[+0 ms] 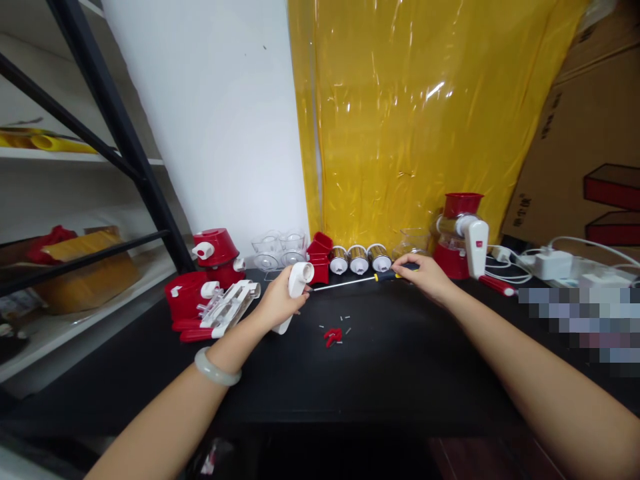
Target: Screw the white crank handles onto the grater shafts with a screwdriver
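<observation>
A white plastic part (299, 279) with a round opening on top is gripped upright in my left hand (278, 298). My right hand (423, 275) pinches the dark and yellow handle of a screwdriver (353, 283). The shaft points left, and its tip is at the fingers of my left hand, by the white part; whether they touch cannot be made out. Small red pieces (333, 336) and several tiny metal pieces (349, 331) lie on the black table (390, 380) between my arms.
Red housings (217, 248) and white parts (237, 307) stand at the left. Clear cups (280, 248), red parts (319, 257) and metal drums (358, 259) line the back. An assembled red and white machine (463, 240), chargers (554, 263) and cables are at the right.
</observation>
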### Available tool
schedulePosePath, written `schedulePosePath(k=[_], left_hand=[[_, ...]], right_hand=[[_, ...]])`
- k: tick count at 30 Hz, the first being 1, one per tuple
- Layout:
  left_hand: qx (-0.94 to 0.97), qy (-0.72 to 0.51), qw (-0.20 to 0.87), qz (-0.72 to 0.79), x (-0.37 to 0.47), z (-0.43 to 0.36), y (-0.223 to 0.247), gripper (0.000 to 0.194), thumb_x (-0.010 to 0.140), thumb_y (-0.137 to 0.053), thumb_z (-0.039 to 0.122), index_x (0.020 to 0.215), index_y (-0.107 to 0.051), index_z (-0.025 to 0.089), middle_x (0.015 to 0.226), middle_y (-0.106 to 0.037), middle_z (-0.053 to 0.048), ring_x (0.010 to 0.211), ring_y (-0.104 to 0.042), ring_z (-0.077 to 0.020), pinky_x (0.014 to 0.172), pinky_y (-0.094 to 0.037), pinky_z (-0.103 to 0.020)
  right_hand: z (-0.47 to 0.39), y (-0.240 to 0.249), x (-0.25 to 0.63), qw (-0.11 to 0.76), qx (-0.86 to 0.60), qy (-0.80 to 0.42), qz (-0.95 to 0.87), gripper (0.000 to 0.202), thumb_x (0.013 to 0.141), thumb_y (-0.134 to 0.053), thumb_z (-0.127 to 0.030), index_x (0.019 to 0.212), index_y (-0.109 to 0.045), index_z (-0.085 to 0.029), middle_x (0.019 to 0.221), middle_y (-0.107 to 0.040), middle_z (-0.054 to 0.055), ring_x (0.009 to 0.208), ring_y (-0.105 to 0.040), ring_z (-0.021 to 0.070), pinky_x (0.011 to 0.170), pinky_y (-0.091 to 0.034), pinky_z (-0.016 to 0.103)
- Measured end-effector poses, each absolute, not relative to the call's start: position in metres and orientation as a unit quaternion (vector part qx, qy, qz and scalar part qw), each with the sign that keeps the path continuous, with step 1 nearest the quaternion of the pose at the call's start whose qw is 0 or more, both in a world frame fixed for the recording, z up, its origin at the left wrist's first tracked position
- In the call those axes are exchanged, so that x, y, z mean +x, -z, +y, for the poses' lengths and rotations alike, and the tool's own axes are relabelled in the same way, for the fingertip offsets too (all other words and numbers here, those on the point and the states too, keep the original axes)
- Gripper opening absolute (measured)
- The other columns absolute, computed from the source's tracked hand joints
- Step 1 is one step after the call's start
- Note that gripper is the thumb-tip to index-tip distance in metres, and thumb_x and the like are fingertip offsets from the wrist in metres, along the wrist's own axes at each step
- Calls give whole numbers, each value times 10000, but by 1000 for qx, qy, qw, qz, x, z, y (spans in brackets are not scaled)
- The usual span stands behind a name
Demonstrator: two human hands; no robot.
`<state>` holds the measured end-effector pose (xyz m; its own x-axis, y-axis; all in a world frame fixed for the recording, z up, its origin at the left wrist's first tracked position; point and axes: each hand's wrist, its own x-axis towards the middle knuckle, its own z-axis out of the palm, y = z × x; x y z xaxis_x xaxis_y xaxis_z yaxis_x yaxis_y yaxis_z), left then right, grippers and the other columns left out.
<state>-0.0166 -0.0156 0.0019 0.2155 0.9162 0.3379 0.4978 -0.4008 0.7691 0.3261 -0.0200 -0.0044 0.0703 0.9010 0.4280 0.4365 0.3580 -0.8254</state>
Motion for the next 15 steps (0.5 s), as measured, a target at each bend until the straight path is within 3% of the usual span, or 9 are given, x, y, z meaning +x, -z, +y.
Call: schedulePosePath(k=[15], left_hand=[[728, -396, 284, 482, -14, -19, -5, 523, 674, -673, 172, 1174, -520, 200, 904, -709, -51, 791, -692, -241, 437, -550, -243]], right_hand=[[-23, 2, 324, 519, -515, -228, -643, 308, 652, -708, -482, 737, -673, -188, 686, -663, 20, 567, -541, 140, 589, -432, 284]])
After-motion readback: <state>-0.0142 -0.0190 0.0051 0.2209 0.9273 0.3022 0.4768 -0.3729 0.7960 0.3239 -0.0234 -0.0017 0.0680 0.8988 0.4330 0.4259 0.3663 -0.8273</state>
